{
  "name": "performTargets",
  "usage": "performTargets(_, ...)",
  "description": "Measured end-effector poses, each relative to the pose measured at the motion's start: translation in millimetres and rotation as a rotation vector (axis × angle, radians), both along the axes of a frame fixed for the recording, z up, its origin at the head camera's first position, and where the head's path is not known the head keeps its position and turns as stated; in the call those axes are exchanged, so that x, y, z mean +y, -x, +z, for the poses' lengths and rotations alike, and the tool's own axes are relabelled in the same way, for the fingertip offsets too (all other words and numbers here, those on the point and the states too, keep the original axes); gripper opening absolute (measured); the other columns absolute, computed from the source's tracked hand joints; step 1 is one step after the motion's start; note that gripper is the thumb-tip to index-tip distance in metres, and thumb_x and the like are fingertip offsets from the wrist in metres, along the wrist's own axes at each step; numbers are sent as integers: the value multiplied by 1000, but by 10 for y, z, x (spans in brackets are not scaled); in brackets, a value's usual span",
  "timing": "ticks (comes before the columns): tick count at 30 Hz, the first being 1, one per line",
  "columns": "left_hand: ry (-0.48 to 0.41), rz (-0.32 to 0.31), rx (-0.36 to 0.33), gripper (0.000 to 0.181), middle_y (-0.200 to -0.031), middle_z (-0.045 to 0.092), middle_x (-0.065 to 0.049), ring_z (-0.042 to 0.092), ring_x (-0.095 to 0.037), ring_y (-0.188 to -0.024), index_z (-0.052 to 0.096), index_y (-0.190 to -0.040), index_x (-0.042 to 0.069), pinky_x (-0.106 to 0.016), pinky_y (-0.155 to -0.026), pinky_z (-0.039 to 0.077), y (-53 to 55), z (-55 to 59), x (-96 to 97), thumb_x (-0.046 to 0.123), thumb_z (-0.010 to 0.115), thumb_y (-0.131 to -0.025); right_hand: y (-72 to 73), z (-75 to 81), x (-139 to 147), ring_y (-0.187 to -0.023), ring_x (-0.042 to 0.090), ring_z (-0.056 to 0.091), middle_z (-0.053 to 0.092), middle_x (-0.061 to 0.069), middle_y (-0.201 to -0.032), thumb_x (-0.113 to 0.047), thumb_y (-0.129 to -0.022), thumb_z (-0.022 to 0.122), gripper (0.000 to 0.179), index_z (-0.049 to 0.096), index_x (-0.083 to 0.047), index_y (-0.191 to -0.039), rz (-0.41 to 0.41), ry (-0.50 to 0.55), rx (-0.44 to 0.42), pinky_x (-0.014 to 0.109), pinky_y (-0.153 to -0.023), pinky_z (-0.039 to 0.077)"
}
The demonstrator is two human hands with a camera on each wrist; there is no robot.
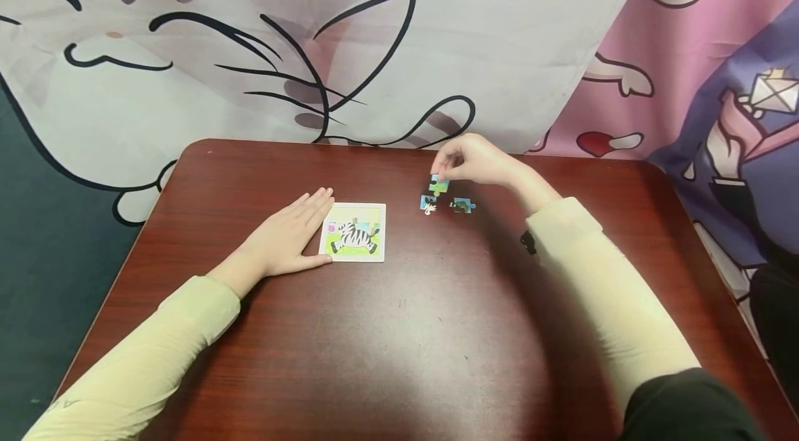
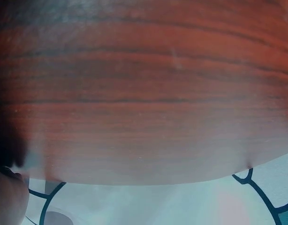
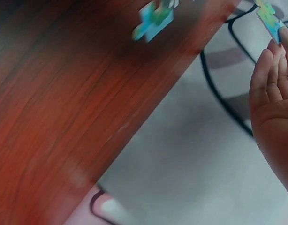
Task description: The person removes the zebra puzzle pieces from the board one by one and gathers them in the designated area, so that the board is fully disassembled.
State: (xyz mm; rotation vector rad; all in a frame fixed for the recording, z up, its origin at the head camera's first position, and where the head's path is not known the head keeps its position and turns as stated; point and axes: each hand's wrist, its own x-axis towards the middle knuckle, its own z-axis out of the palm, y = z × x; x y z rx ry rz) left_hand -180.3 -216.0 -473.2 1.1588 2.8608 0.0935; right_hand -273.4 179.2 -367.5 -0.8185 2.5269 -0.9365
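A small jigsaw board (image 1: 383,236) with a white border and a zebra picture lies flat on the table. My left hand (image 1: 288,234) rests at its left side, fingers extended, with the thumb at the lower left corner; only a sliver of skin (image 2: 9,199) shows in the left wrist view. Right of the board, my right hand (image 1: 476,158) pinches a blue and green puzzle piece (image 1: 439,185) between thumb and fingers. The held piece (image 3: 269,18) also appears in the right wrist view. Below that hand lie a zebra-head piece (image 1: 428,204) and a blue-green piece (image 1: 462,205).
The reddish-brown wooden table (image 1: 399,344) has rounded far corners. Behind its far edge hangs a cloth (image 1: 499,46) printed with cartoon figures. Beside the right sleeve a small dark object (image 1: 528,243) is partly hidden. Something black (image 1: 777,316) stands at the right edge.
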Motion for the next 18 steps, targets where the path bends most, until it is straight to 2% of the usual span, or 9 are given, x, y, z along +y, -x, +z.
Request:
performTargets(8,3,1,-1,109,-177,19,-21,20,-35,-166,22,-166,-5,-49,-136,22,-12,7,1,68,61,-95,-23,-60,393,-79,9,67,79,11,-89,0,-93,76,8,81,-3,-99,-65,-26,-48,17,-76,55)
performTargets(18,-5,0,7,109,-177,19,-22,20,-35,-166,23,-166,-5,-49,-136,22,-6,4,1,67,62,-95,-94,-175,770,-80,9,67,78,16,-90,4,-92,76,8,79,3,-100,-61,-55,-106,15,-76,55)
